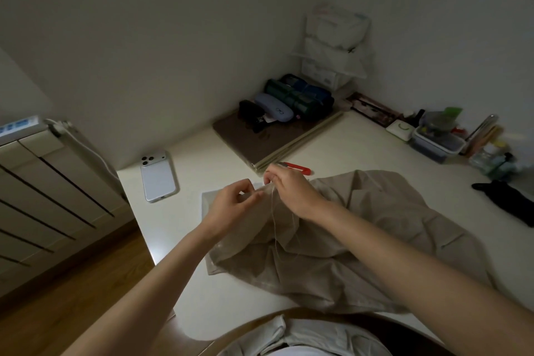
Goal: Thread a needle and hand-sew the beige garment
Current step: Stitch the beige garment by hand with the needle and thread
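The beige garment lies crumpled on the white table in front of me. My left hand and my right hand are raised close together over its upper left part, fingertips almost meeting. Both pinch something very small between thumb and fingers. A pale thread hangs from the fingers down over the cloth in long loose strands. The needle itself is too small to make out.
A white phone lies at the table's left. A red-handled cutter sits just behind my right hand, next to a brown flat case. Containers and bottles crowd the right back; a black object lies at the right edge.
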`<state>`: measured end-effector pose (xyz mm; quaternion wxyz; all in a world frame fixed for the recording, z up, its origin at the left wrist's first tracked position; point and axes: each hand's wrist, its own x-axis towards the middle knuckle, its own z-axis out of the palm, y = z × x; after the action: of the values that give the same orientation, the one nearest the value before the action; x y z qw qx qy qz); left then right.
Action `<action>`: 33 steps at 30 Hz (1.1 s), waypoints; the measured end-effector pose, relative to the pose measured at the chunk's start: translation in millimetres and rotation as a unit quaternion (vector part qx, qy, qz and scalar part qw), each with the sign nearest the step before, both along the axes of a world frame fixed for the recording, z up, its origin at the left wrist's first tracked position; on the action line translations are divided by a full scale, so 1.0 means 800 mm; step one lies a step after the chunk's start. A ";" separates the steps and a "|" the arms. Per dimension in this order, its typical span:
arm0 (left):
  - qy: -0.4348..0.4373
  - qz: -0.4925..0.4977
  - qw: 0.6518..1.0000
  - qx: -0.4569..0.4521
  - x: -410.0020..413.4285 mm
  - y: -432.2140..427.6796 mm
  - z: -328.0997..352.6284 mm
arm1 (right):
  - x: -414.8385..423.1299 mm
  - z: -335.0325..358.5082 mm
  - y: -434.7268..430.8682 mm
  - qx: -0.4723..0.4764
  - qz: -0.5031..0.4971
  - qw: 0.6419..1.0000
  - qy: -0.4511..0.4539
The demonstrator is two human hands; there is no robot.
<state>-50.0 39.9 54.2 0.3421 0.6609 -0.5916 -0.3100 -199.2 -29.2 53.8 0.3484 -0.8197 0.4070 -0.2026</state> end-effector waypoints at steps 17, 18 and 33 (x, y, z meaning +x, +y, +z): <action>0.029 0.054 0.998 0.023 -0.005 0.003 0.002 | -0.008 -0.013 0.005 -0.051 -0.012 0.999 -0.006; 0.028 0.059 0.998 0.019 -0.004 0.003 0.002 | -0.011 -0.013 0.006 -0.065 -0.023 0.998 -0.016; 0.047 0.079 0.996 0.000 0.000 0.002 -0.001 | -0.025 -0.007 0.025 -0.081 0.000 0.995 0.051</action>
<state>-50.0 41.1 53.1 0.3931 0.6905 -0.5208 -0.3122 -219.5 -9.2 48.2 0.2597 -0.8546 0.4064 -0.1925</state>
